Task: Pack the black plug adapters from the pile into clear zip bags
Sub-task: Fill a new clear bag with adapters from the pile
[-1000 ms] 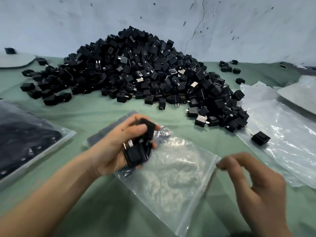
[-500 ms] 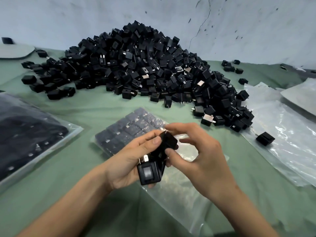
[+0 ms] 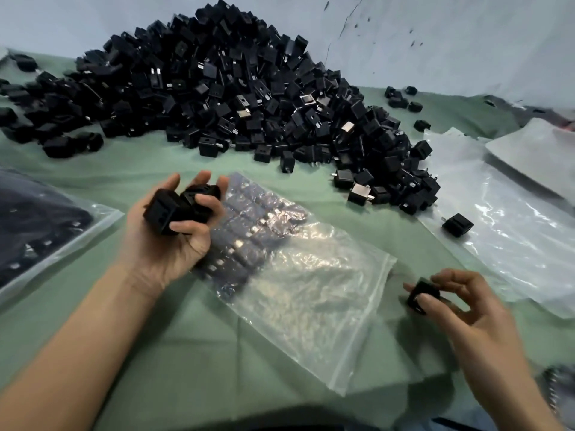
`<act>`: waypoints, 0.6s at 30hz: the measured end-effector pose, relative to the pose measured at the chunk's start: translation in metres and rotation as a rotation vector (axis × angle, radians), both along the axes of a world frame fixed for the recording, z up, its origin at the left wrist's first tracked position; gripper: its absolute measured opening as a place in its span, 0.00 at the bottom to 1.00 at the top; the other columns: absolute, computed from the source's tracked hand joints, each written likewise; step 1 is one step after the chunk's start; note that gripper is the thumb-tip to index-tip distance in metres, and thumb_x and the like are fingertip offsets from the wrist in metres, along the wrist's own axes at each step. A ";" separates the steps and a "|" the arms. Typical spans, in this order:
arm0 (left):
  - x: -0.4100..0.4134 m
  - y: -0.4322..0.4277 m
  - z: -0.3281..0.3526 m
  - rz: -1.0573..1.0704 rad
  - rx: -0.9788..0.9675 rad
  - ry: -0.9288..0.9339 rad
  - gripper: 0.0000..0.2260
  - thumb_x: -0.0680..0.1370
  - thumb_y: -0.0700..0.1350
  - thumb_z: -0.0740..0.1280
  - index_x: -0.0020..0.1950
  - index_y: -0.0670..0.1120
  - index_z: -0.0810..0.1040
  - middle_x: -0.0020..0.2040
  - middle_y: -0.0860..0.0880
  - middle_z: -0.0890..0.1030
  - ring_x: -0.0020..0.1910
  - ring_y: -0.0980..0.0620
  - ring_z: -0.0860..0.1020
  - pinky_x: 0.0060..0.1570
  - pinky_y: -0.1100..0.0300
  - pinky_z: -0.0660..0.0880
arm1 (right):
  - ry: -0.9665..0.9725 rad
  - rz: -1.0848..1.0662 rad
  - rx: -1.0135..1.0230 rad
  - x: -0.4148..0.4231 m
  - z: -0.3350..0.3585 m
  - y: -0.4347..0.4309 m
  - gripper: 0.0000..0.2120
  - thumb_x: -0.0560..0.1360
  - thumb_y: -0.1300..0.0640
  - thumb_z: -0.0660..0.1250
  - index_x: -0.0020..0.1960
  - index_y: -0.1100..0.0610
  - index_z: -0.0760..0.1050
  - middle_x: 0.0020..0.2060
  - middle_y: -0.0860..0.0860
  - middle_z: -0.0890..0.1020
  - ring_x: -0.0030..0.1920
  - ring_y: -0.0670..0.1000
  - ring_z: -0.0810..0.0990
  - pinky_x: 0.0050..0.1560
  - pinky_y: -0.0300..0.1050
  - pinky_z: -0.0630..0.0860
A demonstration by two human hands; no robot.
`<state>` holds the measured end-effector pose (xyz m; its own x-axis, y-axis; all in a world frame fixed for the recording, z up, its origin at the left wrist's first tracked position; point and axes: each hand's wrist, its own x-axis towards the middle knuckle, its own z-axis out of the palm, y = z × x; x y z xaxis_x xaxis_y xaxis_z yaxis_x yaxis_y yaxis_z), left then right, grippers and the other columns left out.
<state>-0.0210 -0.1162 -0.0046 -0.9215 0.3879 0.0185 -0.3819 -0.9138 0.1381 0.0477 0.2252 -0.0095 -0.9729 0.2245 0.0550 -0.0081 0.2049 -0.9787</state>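
Note:
A big pile of black plug adapters (image 3: 236, 88) lies at the back of the green cloth. A clear zip bag (image 3: 305, 281) lies in the middle, its far end filled with rows of adapters, its near end flat. My left hand (image 3: 168, 237) is palm up over the bag's left edge, fingers curled round a few black adapters (image 3: 180, 206). My right hand (image 3: 466, 312) hovers to the right of the bag's mouth and pinches a single black adapter (image 3: 421, 295) between thumb and fingers.
A filled bag of adapters (image 3: 40, 231) lies at the left edge. A stack of empty clear bags (image 3: 504, 213) sits on the right with one loose adapter (image 3: 457, 224) on it. Stray adapters (image 3: 401, 99) dot the cloth by the wall.
My hands, together half a second ago, have parted. The right hand moved right and down with one adapter taken from the left hand's bunch; the left hand turned palm up.

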 end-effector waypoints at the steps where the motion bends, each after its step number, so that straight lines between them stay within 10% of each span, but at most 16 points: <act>1: 0.000 -0.002 0.000 0.014 0.011 -0.002 0.12 0.74 0.38 0.68 0.57 0.38 0.75 0.55 0.36 0.77 0.37 0.45 0.80 0.20 0.61 0.75 | -0.019 0.006 0.088 0.002 -0.002 -0.001 0.15 0.69 0.65 0.72 0.49 0.47 0.78 0.46 0.52 0.82 0.39 0.43 0.83 0.41 0.32 0.77; 7: -0.002 -0.006 -0.003 0.055 0.017 -0.018 0.12 0.74 0.39 0.67 0.57 0.39 0.75 0.55 0.37 0.76 0.36 0.45 0.79 0.20 0.62 0.75 | -0.083 0.108 -0.001 0.002 -0.007 -0.024 0.15 0.71 0.70 0.69 0.53 0.56 0.81 0.31 0.54 0.79 0.26 0.46 0.74 0.31 0.31 0.72; 13: -0.002 -0.007 -0.004 0.064 0.036 0.009 0.13 0.74 0.39 0.68 0.57 0.39 0.75 0.55 0.37 0.76 0.36 0.45 0.79 0.20 0.60 0.76 | -0.179 0.186 -0.261 -0.003 -0.012 -0.044 0.14 0.68 0.74 0.68 0.52 0.64 0.77 0.42 0.57 0.84 0.29 0.47 0.78 0.29 0.35 0.75; 18: -0.002 -0.008 -0.005 0.050 0.043 0.028 0.12 0.75 0.41 0.66 0.58 0.40 0.74 0.56 0.37 0.76 0.37 0.45 0.79 0.21 0.60 0.76 | 0.095 0.239 0.579 0.000 -0.016 -0.053 0.26 0.64 0.62 0.78 0.58 0.43 0.79 0.54 0.38 0.81 0.51 0.46 0.77 0.51 0.37 0.72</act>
